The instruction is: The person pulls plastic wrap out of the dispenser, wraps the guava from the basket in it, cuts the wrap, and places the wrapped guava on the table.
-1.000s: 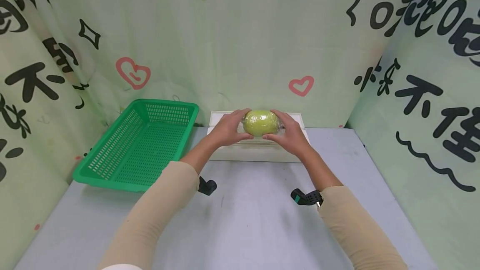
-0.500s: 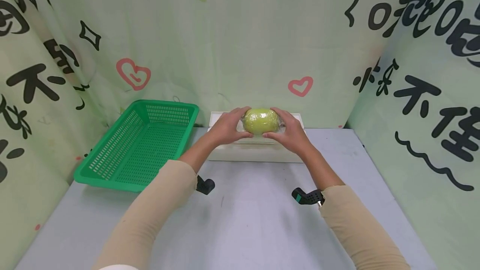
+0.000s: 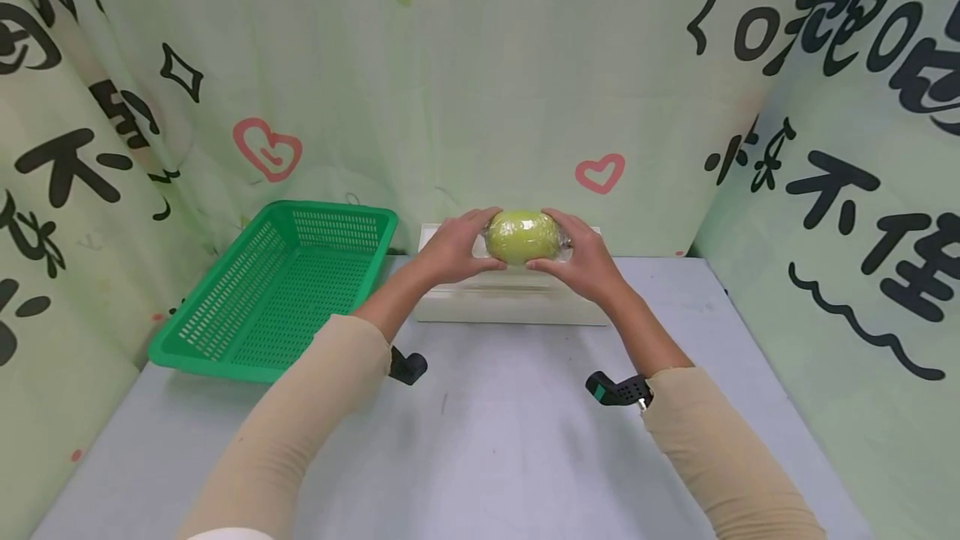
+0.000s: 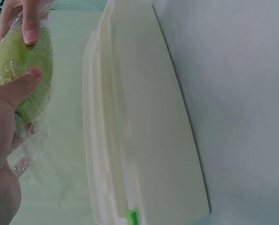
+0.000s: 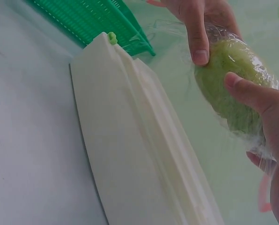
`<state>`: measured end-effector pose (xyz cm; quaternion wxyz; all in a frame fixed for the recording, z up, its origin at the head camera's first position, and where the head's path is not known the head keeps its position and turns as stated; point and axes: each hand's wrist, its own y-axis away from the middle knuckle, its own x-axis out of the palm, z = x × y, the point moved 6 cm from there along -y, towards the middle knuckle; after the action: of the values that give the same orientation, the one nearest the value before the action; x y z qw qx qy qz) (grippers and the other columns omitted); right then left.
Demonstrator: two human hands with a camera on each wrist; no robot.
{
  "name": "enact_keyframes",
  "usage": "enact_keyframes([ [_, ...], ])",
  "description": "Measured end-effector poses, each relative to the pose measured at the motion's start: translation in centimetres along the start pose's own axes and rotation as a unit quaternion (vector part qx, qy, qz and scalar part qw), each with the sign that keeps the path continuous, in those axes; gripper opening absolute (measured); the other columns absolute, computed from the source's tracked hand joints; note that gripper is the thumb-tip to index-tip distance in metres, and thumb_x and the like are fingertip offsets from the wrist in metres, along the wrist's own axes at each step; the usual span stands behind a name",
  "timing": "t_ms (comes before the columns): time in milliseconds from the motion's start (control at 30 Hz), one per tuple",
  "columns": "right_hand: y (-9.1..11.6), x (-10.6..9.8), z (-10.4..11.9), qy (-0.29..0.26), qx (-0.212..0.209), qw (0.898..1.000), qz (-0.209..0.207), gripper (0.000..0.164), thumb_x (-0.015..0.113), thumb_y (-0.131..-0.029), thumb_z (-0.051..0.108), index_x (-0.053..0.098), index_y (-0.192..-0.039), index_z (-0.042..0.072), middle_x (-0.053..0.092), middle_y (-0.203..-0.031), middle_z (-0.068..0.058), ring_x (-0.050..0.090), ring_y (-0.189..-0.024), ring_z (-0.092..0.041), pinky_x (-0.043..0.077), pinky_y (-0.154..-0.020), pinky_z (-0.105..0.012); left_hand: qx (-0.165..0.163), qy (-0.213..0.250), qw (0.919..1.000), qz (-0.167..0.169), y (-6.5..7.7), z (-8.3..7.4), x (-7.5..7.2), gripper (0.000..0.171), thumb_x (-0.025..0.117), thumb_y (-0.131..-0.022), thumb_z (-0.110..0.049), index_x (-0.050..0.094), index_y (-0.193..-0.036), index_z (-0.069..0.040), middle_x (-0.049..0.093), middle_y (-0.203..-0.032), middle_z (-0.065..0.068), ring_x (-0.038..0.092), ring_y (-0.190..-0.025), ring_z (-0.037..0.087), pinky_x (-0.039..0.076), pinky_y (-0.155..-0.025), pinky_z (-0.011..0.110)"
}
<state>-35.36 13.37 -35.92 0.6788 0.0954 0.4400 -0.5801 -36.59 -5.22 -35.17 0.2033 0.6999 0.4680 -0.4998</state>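
Observation:
A green, oval fruit [image 3: 522, 237] wrapped in clear cling film is held up between my two hands. My left hand [image 3: 452, 250] grips its left end and my right hand [image 3: 589, 257] its right end. In the left wrist view, the left thumb [image 4: 27, 84] presses the near side of the fruit [image 4: 36, 58], and loose film [image 4: 41, 154] hangs below it. Beneath and just in front of the fruit, a long white cling film dispenser box [image 3: 510, 308] sits on the table, with a small green piece [image 5: 112, 38] at one end.
To the left, a green perforated plastic basket [image 3: 217, 367] stands on the white table [image 3: 480, 440]. Light green curtains [image 3: 480, 90] with black lettering and pink hearts enclose the back and both sides.
Both hands have lifted the wrapped fruit slightly higher over the white box. Their hold on it looks the same. The basket and box stay where they were.

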Motion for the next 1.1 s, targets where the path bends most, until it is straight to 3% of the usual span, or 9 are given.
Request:
enact_keyframes([
  [667, -0.3, -1.7, 1.1, -0.002, -0.011, 1.000, -0.010, 0.085, 0.087, -0.070, 0.028, 0.045, -0.143, 0.013, 0.054, -0.139, -0.012, 0.053, -0.123, -0.030, 0.051, -0.097, -0.050, 0.012, 0.002, 0.9999, -0.003, -0.2, -0.7, -1.4, 0.085, 0.077, -0.080, -0.042, 0.034, -0.149, -0.017, 0.048, -0.146, 0.005, 0.049, -0.131, 0.022, 0.033, -0.113, 0.047],
  [1100, -0.3, -2.5, 2.1, 0.005, -0.012, 1.000, -0.011, 0.085, 0.087, -0.070, 0.027, 0.045, -0.143, 0.013, 0.052, -0.141, -0.010, 0.051, -0.128, -0.029, 0.049, -0.100, -0.049, 0.017, 0.001, 0.9998, -0.005, 0.3, -1.3, -2.4, 0.085, 0.077, -0.080, -0.042, 0.034, -0.149, -0.017, 0.049, -0.145, 0.005, 0.050, -0.130, 0.022, 0.034, -0.112, 0.046],
])
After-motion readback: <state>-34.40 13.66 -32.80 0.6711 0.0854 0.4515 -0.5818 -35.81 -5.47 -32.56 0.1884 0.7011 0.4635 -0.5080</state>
